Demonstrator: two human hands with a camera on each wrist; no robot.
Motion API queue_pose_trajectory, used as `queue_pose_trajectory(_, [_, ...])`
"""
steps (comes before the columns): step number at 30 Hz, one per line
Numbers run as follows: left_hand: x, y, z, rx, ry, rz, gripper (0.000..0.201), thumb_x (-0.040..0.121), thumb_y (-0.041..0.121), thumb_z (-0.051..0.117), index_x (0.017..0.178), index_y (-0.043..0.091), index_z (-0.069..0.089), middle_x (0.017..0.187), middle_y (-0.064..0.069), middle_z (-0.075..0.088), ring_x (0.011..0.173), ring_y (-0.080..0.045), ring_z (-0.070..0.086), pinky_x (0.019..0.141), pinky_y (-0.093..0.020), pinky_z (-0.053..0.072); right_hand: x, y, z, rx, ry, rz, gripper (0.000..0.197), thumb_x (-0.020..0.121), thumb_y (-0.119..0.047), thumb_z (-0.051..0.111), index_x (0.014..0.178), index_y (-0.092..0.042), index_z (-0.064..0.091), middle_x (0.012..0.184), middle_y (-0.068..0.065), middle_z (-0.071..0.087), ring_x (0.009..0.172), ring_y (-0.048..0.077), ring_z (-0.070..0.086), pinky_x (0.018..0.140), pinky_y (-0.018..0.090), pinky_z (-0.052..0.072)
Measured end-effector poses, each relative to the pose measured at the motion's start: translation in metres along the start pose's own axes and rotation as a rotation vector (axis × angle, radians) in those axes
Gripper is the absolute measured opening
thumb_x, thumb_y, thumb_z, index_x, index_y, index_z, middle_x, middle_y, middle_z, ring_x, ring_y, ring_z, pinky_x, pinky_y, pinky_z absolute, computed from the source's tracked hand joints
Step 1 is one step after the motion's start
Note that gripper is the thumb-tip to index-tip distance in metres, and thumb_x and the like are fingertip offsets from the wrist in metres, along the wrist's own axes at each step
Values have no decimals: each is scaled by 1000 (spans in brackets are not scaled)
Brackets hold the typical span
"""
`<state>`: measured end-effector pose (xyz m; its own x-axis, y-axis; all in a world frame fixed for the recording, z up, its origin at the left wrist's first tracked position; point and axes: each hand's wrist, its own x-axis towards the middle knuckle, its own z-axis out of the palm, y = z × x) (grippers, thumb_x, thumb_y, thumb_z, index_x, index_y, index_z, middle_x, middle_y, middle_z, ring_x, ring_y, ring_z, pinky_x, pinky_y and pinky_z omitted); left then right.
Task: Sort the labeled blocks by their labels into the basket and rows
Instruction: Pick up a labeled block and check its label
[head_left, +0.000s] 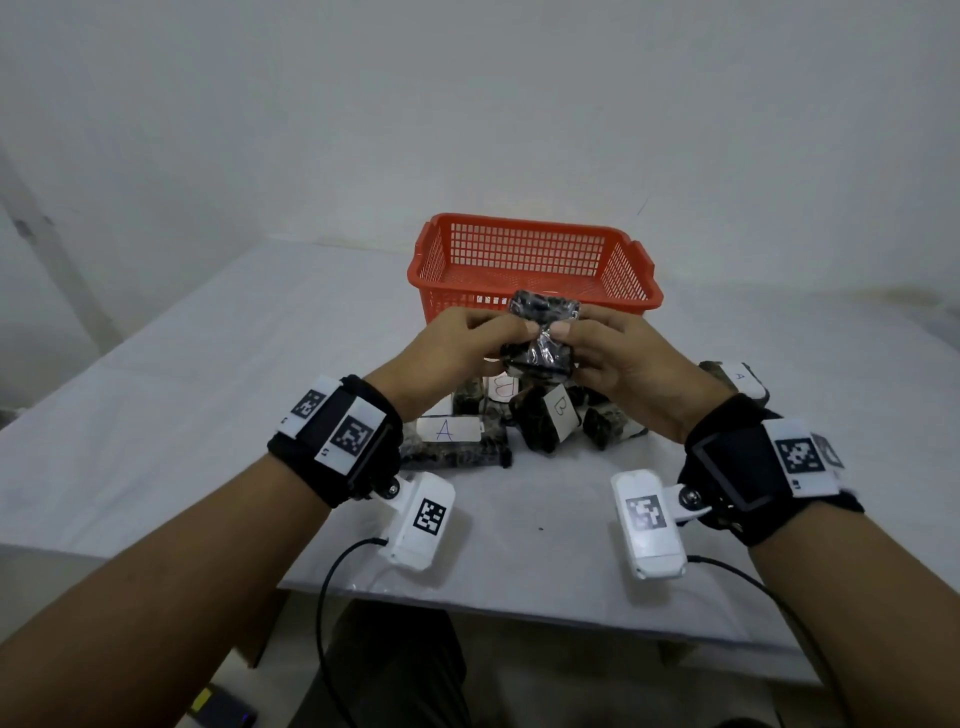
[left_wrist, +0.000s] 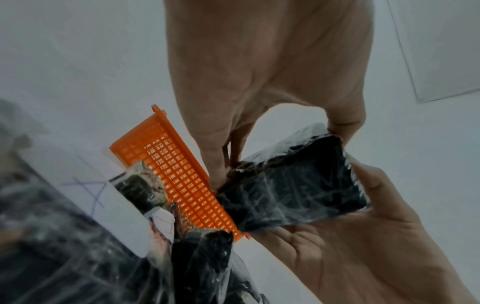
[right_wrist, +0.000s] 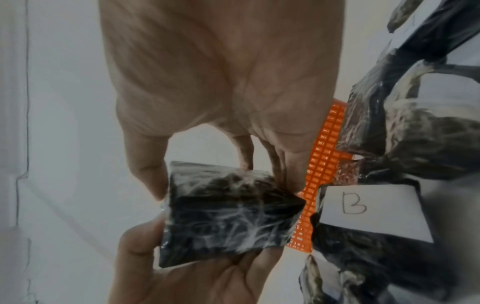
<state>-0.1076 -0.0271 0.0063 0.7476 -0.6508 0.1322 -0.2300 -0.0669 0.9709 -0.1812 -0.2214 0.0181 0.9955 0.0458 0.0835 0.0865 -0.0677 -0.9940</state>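
Note:
A black block wrapped in clear film (head_left: 541, 338) is held up in front of the orange basket (head_left: 535, 260), above the pile. My left hand (head_left: 511, 332) pinches its left side and my right hand (head_left: 571, 332) pinches its right side. No label shows on this held block (left_wrist: 293, 185) in either wrist view (right_wrist: 228, 214). Below the hands, several wrapped blocks lie in a heap on the table, one labelled A (head_left: 447, 430) and two labelled B (head_left: 561, 410) (head_left: 503, 387). Another block labelled A (head_left: 740, 382) lies apart at the right. The basket looks empty.
A white cloth covers the table (head_left: 208, 364), with a pale wall behind it. Black cables hang from the wrist cameras over the table's near edge (head_left: 519, 603). A dark device (head_left: 223, 714) lies on the floor at the lower left.

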Motion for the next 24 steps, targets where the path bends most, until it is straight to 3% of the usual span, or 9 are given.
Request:
queue_pose_trajectory(4, [0, -2, 6, 18, 20, 12, 36, 84, 46, 71, 111, 23, 76, 117, -2, 77, 117, -24, 69, 112, -57, 46, -3, -2, 4, -21, 30, 0, 39, 91, -38, 63, 119, -12, 71, 120, 9, 76, 113, 26, 72, 97, 36, 56])
queue_pose_trajectory(7, [-2, -3, 5, -47, -68, -1, 43, 87, 48, 71, 125, 26, 72, 128, 1, 73, 126, -20, 65, 116, -56, 42, -4, -1, 1, -19, 49, -7, 45, 89, -39, 69, 122, -9, 72, 123, 11, 75, 117, 28, 70, 108, 45, 51])
queue_pose_trajectory(10, [-2, -2, 5, -85, -77, -4, 43, 90, 46, 69, 126, 23, 71, 129, -2, 73, 127, -22, 65, 116, -55, 42, -4, 0, -3, -20, 53, -3, 44, 86, -38, 72, 120, -10, 72, 122, 9, 75, 118, 25, 70, 111, 46, 49])
queue_pose_trajectory(14, [1, 1, 4, -82, 11, 25, 24, 98, 33, 65, 114, 18, 74, 121, -3, 76, 117, -18, 70, 105, -42, 49, -4, 4, -2, -17, -1, 22, 48, 83, -34, 77, 126, -12, 70, 127, 6, 73, 123, 24, 67, 115, 47, 44])
queue_pose_trajectory(18, [0, 1, 1, -130, -88, 27, 38, 97, 30, 66, 131, 13, 68, 133, -3, 71, 129, -20, 64, 117, -51, 42, -3, 5, -5, -52, 20, 2, 49, 82, -32, 81, 126, -12, 70, 125, 8, 74, 121, 25, 68, 113, 51, 46])
queue_pose_trajectory(21, [-1, 0, 0, -87, -99, 25, 42, 92, 31, 69, 130, 14, 67, 131, -2, 72, 127, -19, 65, 115, -50, 43, -3, 5, -8, -50, 27, -3, 50, 82, -28, 82, 127, -11, 69, 125, 8, 74, 119, 24, 69, 109, 45, 50])
queue_pose_trajectory(24, [0, 2, 1, -66, -3, 38, 35, 90, 30, 66, 119, 12, 72, 121, -4, 76, 114, -18, 71, 98, -35, 52, -5, 4, -7, 27, -15, 13, 46, 82, -17, 80, 126, -9, 67, 122, 7, 75, 116, 21, 71, 99, 30, 55])
